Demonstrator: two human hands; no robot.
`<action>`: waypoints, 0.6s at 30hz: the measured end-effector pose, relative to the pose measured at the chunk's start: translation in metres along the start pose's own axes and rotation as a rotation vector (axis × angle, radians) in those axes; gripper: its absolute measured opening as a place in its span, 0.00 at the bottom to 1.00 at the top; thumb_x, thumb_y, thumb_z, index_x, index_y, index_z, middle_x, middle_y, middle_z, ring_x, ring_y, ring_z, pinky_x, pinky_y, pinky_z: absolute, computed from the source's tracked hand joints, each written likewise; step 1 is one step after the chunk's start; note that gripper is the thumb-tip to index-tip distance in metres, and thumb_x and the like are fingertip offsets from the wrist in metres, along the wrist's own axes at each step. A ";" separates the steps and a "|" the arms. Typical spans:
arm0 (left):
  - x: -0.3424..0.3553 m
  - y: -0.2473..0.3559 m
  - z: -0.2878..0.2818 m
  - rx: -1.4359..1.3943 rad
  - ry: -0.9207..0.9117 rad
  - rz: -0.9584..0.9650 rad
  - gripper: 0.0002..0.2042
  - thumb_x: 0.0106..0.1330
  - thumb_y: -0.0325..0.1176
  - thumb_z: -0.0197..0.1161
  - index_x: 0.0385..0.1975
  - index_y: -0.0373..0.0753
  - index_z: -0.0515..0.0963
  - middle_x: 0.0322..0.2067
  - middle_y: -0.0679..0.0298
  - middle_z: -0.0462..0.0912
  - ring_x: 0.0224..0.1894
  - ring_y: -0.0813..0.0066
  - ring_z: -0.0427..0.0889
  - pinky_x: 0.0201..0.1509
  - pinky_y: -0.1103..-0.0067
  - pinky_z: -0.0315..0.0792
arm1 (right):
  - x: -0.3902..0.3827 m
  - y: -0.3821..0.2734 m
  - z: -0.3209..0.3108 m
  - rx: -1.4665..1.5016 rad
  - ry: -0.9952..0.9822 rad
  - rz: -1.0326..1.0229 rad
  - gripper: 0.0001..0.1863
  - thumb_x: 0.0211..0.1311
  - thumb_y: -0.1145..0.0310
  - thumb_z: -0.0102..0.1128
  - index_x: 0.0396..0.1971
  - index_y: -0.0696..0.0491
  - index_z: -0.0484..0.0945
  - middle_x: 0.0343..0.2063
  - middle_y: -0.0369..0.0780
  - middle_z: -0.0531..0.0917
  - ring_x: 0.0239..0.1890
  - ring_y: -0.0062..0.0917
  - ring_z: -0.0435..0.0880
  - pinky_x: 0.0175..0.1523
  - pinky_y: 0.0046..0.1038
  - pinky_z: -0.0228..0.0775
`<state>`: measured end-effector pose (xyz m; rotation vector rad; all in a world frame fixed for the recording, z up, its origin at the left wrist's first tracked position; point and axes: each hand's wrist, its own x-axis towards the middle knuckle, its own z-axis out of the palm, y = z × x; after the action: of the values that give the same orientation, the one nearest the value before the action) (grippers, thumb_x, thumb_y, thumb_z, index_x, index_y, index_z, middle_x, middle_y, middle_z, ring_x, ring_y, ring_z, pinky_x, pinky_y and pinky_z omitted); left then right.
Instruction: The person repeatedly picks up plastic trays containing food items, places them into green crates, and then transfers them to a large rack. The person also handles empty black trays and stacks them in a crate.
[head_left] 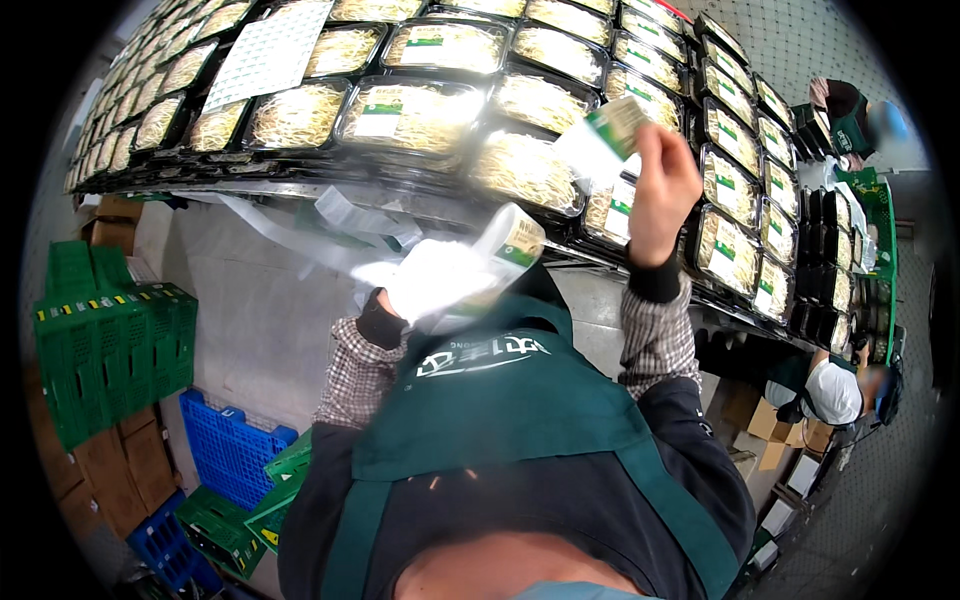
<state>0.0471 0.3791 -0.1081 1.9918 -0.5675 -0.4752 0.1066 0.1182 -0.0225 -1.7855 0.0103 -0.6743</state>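
Observation:
My left hand [432, 282], in a white glove, is closed on a roll of labels [522, 241] in front of my green apron. A pale backing strip [290, 242] trails from it to the left. My bare right hand [664, 188] is raised at the table's near edge. Between its thumb and fingers it pinches a green, beige and white label [612, 135]. Directly below that label sits a black tray of pale thin strands like bean sprouts [525, 172] under a clear lid, with no label showing. An adjacent labelled tray [412, 118] stands to its left.
Rows of stacked trays [735, 245] cover the table, some labelled. A white printed sheet [268, 55] lies on trays at the left. Green crates [115, 335], a blue pallet [232, 450] and cartons [125, 465] stand at left. Two co-workers [850, 118] [832, 392] are at the right.

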 end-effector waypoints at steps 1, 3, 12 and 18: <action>0.000 0.007 -0.009 -0.077 -0.146 -0.071 0.12 0.56 0.32 0.67 0.38 0.33 0.81 0.30 0.61 0.85 0.30 0.83 0.80 0.35 0.83 0.74 | 0.016 0.013 -0.002 -0.040 -0.029 0.026 0.09 0.64 0.69 0.55 0.36 0.58 0.79 0.30 0.39 0.83 0.31 0.18 0.80 0.36 0.18 0.72; 0.000 0.019 -0.019 -0.145 -0.140 -0.092 0.11 0.58 0.30 0.65 0.39 0.32 0.81 0.31 0.62 0.85 0.32 0.82 0.80 0.36 0.82 0.74 | 0.016 0.088 0.013 -0.004 -0.281 0.143 0.08 0.62 0.67 0.57 0.34 0.57 0.79 0.30 0.38 0.83 0.31 0.20 0.80 0.37 0.21 0.73; -0.007 0.024 -0.036 -0.500 0.131 -0.260 0.12 0.58 0.32 0.64 0.38 0.30 0.80 0.28 0.62 0.84 0.29 0.85 0.77 0.32 0.83 0.71 | -0.033 0.108 0.059 -0.869 -0.328 -0.331 0.31 0.55 0.54 0.61 0.56 0.53 0.66 0.38 0.43 0.75 0.38 0.35 0.73 0.43 0.35 0.63; 0.025 0.024 -0.030 -0.336 0.242 -0.119 0.08 0.59 0.26 0.62 0.37 0.33 0.80 0.31 0.65 0.82 0.32 0.80 0.78 0.36 0.84 0.71 | -0.056 0.014 0.034 0.173 -0.624 0.132 0.12 0.57 0.79 0.58 0.43 0.60 0.75 0.36 0.42 0.79 0.38 0.20 0.78 0.43 0.21 0.69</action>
<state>0.0795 0.3757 -0.0757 1.7321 -0.2035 -0.3671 0.0802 0.1625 -0.0651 -1.7411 -0.3387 -0.0038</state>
